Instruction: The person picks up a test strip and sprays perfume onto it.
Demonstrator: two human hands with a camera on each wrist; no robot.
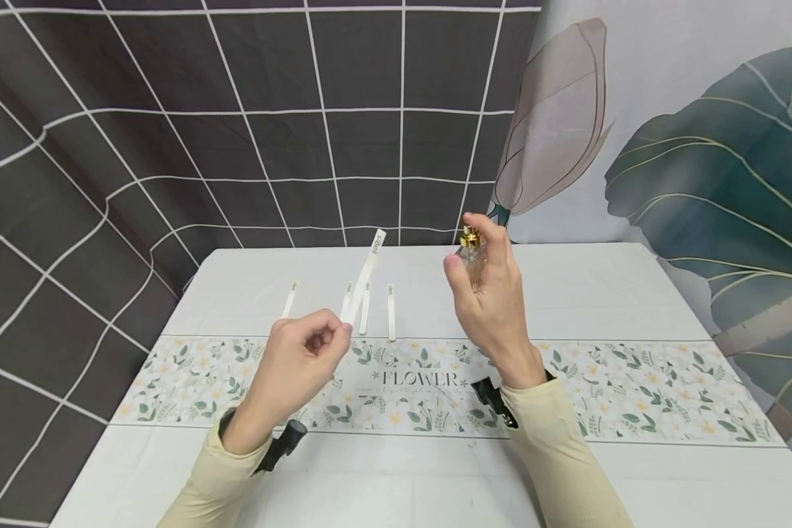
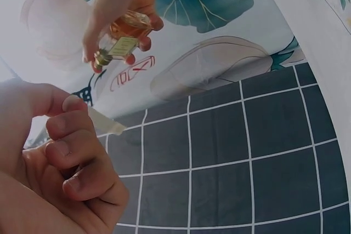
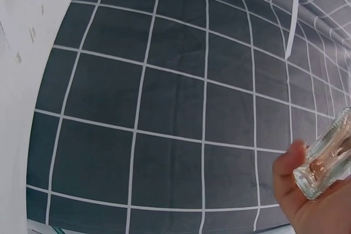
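Note:
My left hand pinches the lower end of a white paper test strip between thumb and index finger. Its upper end carries dark lettering and leans up to the right. In my right hand is a clear glass perfume bottle with a gold neck, gripped upright, the index finger on its top. The left wrist view shows the bottle with a pale label and amber-tinted glass, plus the tip of the strip. The bottle's base appears in the right wrist view.
Several more white strips lie on the table behind the left hand. A floral band lettered FLOWER crosses the white table. Behind stands a dark gridded cloth, with a leaf-printed curtain at the right.

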